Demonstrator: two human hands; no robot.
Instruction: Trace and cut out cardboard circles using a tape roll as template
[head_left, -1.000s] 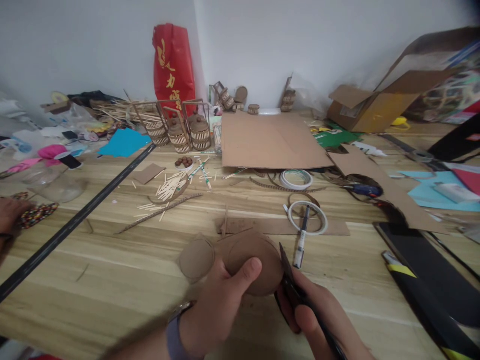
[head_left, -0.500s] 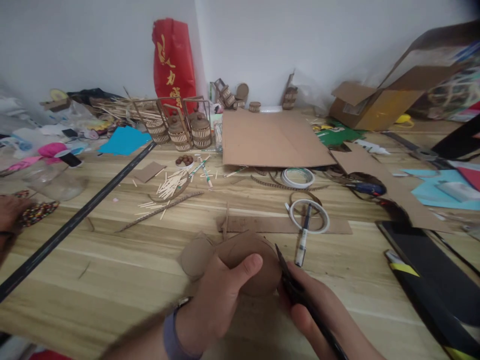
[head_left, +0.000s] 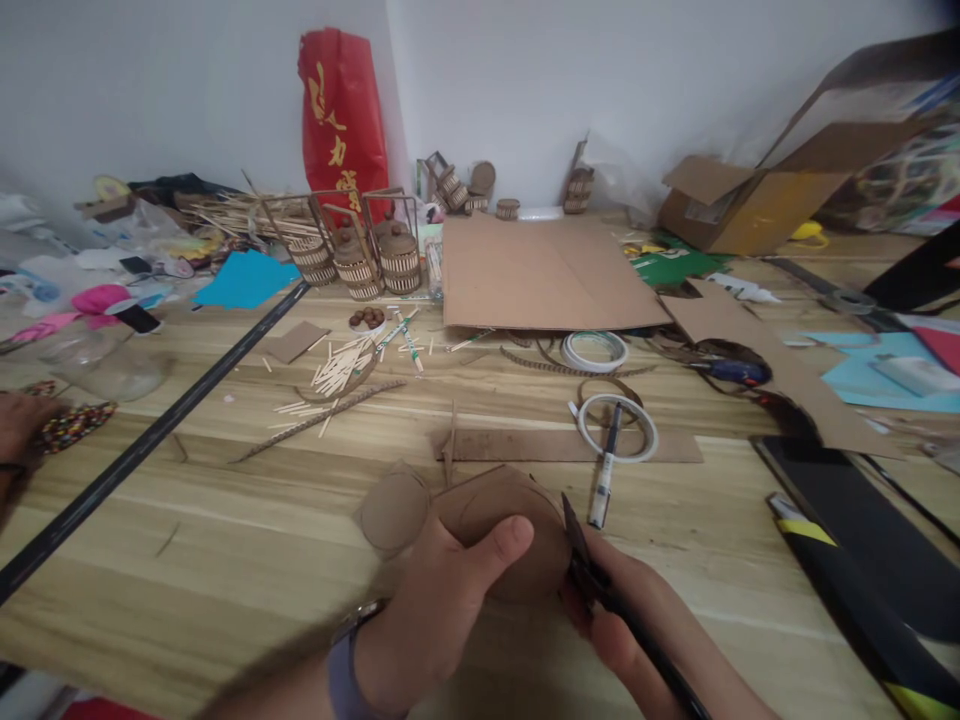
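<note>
The card (head_left: 546,552) and scissors (head_left: 589,578) have crept slightly rightward. Left fingers (head_left: 504,548) clamp the card; just right of them, right fingers (head_left: 613,640) curl snugly round the scissors. I'd turn the card, not the wrist, for smoother cutting.

A muted purple band (head_left: 345,672) with a shiny, dark-edged piece (head_left: 363,616) is worn at the left hand's (head_left: 448,597) wrist; the right hand (head_left: 646,592) is left bare.

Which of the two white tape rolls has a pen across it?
The roll nearer the camera: the pen crosses its rim. The farther roll has none.
</note>
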